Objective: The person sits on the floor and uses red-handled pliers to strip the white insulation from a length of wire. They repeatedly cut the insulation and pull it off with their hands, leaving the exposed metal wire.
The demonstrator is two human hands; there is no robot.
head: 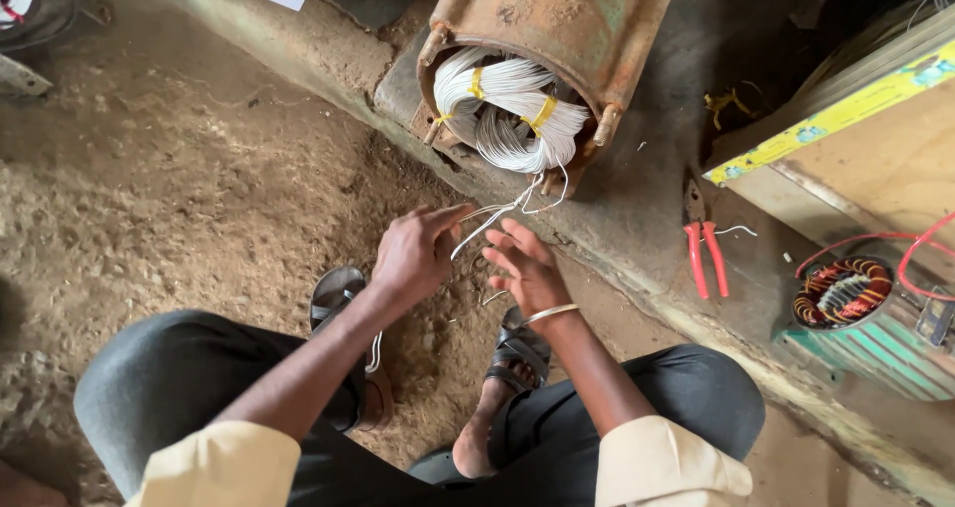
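A rusty motor housing lies on a concrete ledge with its open end toward me. White winding coils tied with yellow bands fill the opening. Several thin white lead wires trail down from the coils. My left hand pinches these wires between thumb and fingers just below the housing. My right hand, a thin band on its wrist, is beside the wires with fingers spread and nothing held in it.
Red-handled pliers lie on the concrete ledge to the right. A smaller green motor with copper windings and red leads stands further right, by a wooden board. My sandalled feet rest on the dirt floor.
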